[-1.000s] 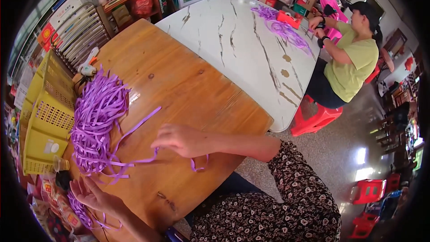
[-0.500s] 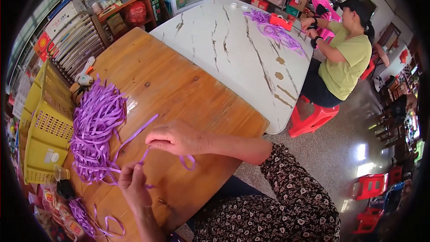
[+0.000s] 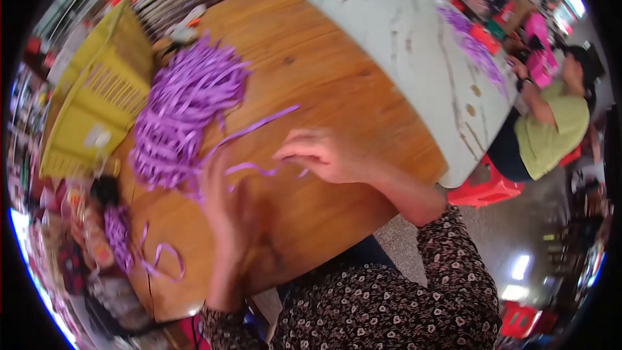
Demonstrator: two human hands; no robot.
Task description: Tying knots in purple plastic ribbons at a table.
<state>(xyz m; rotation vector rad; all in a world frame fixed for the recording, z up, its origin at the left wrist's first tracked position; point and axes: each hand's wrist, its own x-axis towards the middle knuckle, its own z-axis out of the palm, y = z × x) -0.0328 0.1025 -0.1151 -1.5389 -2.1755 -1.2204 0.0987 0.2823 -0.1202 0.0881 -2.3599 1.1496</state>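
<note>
A thin purple ribbon (image 3: 249, 166) runs between my two hands above the wooden table (image 3: 337, 116). My right hand (image 3: 330, 155) is closed in a pinch at the ribbon's right end, its fingertips pointing left. Motion smears my left hand (image 3: 223, 204), which is beside the ribbon's left end; its grip is unclear. Just beyond it lies a big heap of purple ribbons (image 3: 188, 104), with one loose strand (image 3: 265, 118) reaching right across the wood. A smaller purple bundle (image 3: 118, 236) and a curled strip (image 3: 162, 262) lie at the near left.
A yellow perforated basket (image 3: 107, 91) stands along the left edge, with a glue gun (image 3: 184, 29) past the heap. A white marbled table (image 3: 414, 45) adjoins at the right, bearing more purple ribbons (image 3: 476, 52). Another person (image 3: 551, 123) sits there on a red stool (image 3: 486, 188).
The view has swung left and down. My hands have moved apart, the left one turning from its pinch into a blur. The heap of ribbons stays where it lay.
</note>
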